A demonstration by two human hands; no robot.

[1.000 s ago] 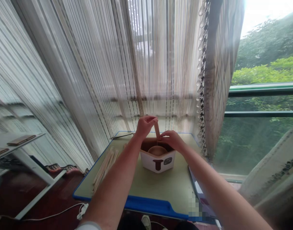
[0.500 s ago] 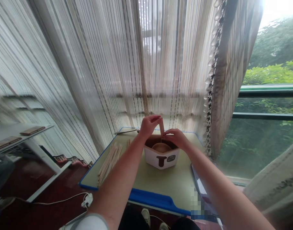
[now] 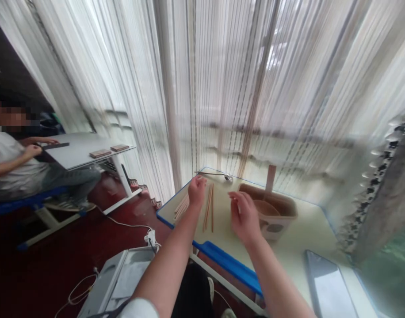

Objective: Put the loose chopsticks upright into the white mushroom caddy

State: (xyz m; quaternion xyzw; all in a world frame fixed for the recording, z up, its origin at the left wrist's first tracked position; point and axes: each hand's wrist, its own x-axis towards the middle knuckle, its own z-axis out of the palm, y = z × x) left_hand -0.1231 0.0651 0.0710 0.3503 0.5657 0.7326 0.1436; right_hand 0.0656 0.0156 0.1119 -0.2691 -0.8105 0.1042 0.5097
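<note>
My left hand (image 3: 197,191) hovers over the left part of the table, beside thin wooden sticks (image 3: 208,208) that look like chopsticks. Its fingers are slightly blurred and loosely bent, with nothing visible in them. My right hand (image 3: 245,217) is just left of a white box (image 3: 278,227), fingers curved and thumb apart, holding nothing I can see. Inside the box's brown interior is a round brown object (image 3: 265,207). A flat wooden strip (image 3: 270,177) stands upright in the box, rising above its rim. More pale sticks (image 3: 181,207) lie left of my left forearm.
A long thin tool with a shiny rounded end (image 3: 228,178) lies at the table's back edge. A dark flat device (image 3: 328,282) is at right. A grey-white cabinet (image 3: 118,278) and white plug (image 3: 151,238) are at lower left. Another person (image 3: 17,163) sits at a desk (image 3: 79,150).
The view has swung left. Both hands have left the box and the wooden strip, which now stands in it by itself. My left hand has moved toward the sticks.
</note>
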